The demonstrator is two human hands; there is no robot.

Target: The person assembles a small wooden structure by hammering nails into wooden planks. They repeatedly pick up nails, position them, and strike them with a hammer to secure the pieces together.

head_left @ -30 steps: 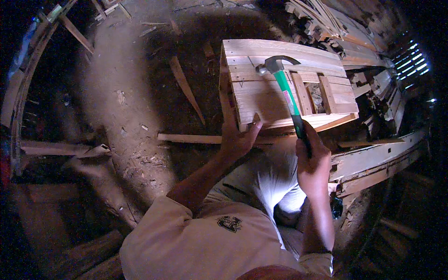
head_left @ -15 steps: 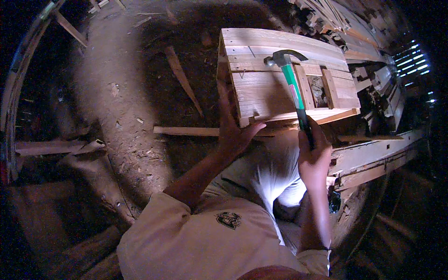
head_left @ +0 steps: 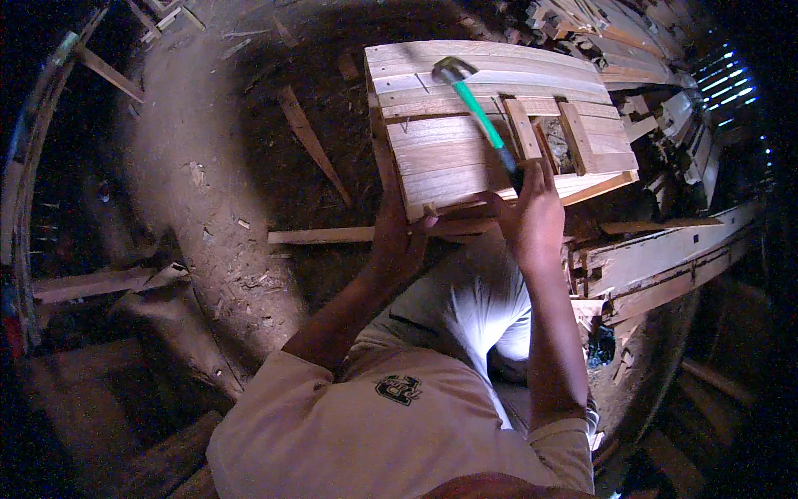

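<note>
A wooden box (head_left: pixel 453 162) of pale slats rests in front of me, above my lap, with a square opening framed by short battens on its right part. My left hand (head_left: pixel 401 233) grips its near left corner, thumb at the lower edge and the other fingers hidden behind the side. My right hand (head_left: pixel 534 218) is closed round the black grip of a claw hammer (head_left: pixel 480 115) with a green shaft. The hammer's head, slightly blurred, is over the far left slats. Close to it, a nail (head_left: pixel 422 82) sticks up, and another bent nail (head_left: pixel 406 125) stands nearer the left edge.
A long wooden strip (head_left: pixel 320 236) runs crosswise beneath the box. Thick pale beams (head_left: pixel 657 262) lie to the right. Scrap wood (head_left: pixel 582 33) is heaped at the far right. On the dirt floor at left are wood chips (head_left: pixel 258 287) and a loose slat (head_left: pixel 314 145).
The hammer and my right hand have moved left, bringing the hammer's head toward the nails. In the picture the box sits slightly further left, my left hand still on its corner.
</note>
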